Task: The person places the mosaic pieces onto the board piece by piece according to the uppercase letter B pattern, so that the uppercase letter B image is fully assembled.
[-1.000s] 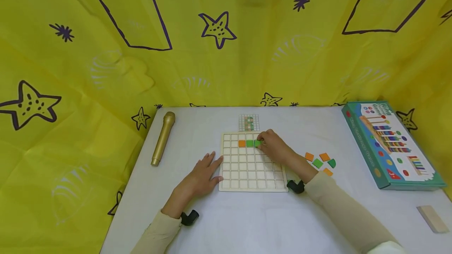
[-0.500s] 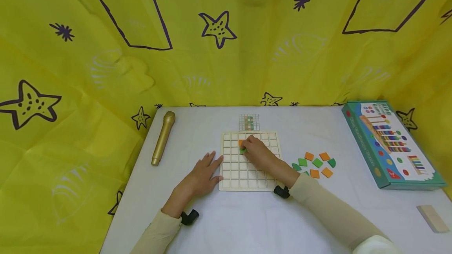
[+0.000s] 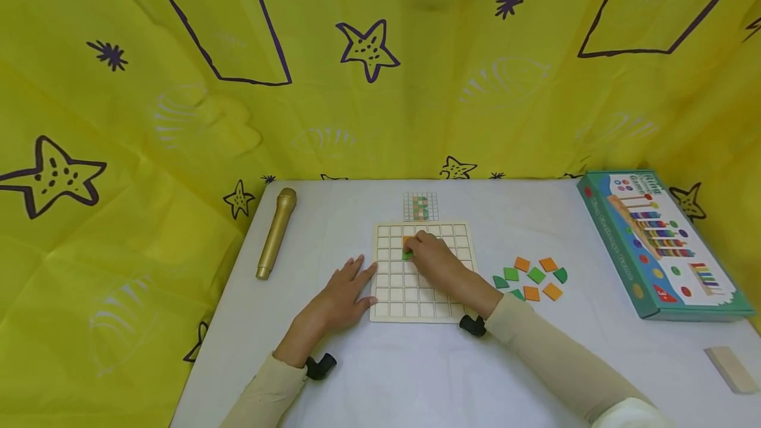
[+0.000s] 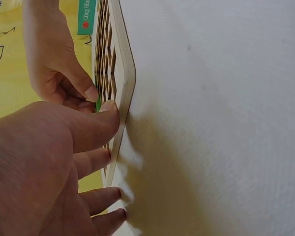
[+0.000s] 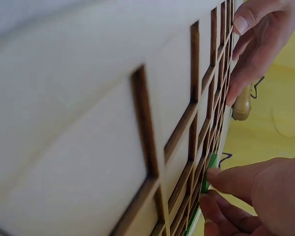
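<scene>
A pale wooden grid board (image 3: 395, 292) lies on the white table. Along its left edge rests my left hand (image 3: 339, 296), fingers spread and fairly straight, with fingertips and thumb (image 4: 101, 125) touching the rim. My right hand (image 3: 438, 261) reaches over the upper part of the board, its thumb and fingertips pinching a small green tile (image 5: 209, 172) at the grid. This tile is at the cell just below an orange square tile (image 3: 406, 241). The same hand hides the cells to the right of the orange tile. In the right wrist view another green edge (image 5: 191, 222) shows lower down.
Behind the board lies a small printed pattern card (image 3: 421, 206). Several loose orange tiles (image 3: 552, 292) and green tiles (image 3: 536, 275) lie to the right. A gold microphone (image 3: 276, 233) is at the left, a boxed game (image 3: 666, 243) at the right, with a wooden block (image 3: 731, 370) nearer.
My right hand has moved left and slightly nearer, from the third tile of the row to the cell below the orange one. More loose tiles show. My left hand stays put.
</scene>
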Demonstrator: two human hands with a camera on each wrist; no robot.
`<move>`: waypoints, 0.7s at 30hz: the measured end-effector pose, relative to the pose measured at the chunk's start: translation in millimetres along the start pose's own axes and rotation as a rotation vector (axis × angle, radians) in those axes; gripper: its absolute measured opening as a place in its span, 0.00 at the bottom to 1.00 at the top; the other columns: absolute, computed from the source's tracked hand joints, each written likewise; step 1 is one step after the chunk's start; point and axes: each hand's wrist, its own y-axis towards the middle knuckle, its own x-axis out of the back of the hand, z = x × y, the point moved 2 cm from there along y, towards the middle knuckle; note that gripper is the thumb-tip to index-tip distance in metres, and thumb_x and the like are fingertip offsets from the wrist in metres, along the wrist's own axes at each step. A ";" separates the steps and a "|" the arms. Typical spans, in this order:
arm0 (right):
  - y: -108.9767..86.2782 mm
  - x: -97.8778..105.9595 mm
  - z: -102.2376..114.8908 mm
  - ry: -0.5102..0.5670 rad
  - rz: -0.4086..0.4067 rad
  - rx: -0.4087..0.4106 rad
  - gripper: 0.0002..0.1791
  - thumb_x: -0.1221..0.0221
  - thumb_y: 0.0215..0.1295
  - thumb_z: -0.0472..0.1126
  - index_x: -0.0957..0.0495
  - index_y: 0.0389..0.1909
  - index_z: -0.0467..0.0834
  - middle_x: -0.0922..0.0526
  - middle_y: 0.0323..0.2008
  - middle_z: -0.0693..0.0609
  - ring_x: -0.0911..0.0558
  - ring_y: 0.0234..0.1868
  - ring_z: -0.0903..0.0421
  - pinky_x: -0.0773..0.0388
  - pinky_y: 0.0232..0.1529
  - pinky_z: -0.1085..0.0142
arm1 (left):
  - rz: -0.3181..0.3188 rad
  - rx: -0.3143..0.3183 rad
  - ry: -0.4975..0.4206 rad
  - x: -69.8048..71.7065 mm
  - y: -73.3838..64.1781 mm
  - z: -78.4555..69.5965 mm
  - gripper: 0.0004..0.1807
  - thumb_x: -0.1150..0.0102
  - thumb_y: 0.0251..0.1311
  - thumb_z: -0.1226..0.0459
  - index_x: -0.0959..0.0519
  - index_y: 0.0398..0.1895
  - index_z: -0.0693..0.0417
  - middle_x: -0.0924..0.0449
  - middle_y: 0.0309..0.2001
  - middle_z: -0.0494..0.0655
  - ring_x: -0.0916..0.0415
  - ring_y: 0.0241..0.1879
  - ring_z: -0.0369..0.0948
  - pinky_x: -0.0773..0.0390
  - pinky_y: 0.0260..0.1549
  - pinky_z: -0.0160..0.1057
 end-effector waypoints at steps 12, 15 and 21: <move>4.1 7.4 -0.9 -0.083 0.047 0.044 0.10 0.33 0.71 0.33 0.17 0.51 0.43 0.18 0.44 0.48 0.19 0.44 0.50 0.18 0.45 0.53 | 0.005 -0.001 0.010 0.8 0.2 -1.3 0.37 0.44 0.78 0.52 0.42 0.85 0.51 0.53 0.85 0.60 0.57 0.84 0.59 0.50 0.80 0.63; 3.8 10.1 -1.0 -0.072 0.082 0.066 0.10 0.35 0.73 0.33 0.18 0.52 0.43 0.19 0.46 0.48 0.20 0.46 0.50 0.19 0.48 0.53 | 0.000 -0.010 0.012 1.5 0.4 -2.0 0.37 0.44 0.78 0.52 0.41 0.84 0.52 0.52 0.84 0.62 0.56 0.84 0.60 0.49 0.80 0.64; 4.2 14.4 -2.1 -0.104 0.141 0.108 0.10 0.38 0.76 0.35 0.18 0.53 0.45 0.20 0.48 0.50 0.20 0.51 0.50 0.20 0.52 0.53 | 0.000 -0.007 0.008 3.0 -0.2 -3.3 0.37 0.45 0.79 0.52 0.41 0.84 0.52 0.52 0.84 0.61 0.57 0.84 0.60 0.49 0.80 0.63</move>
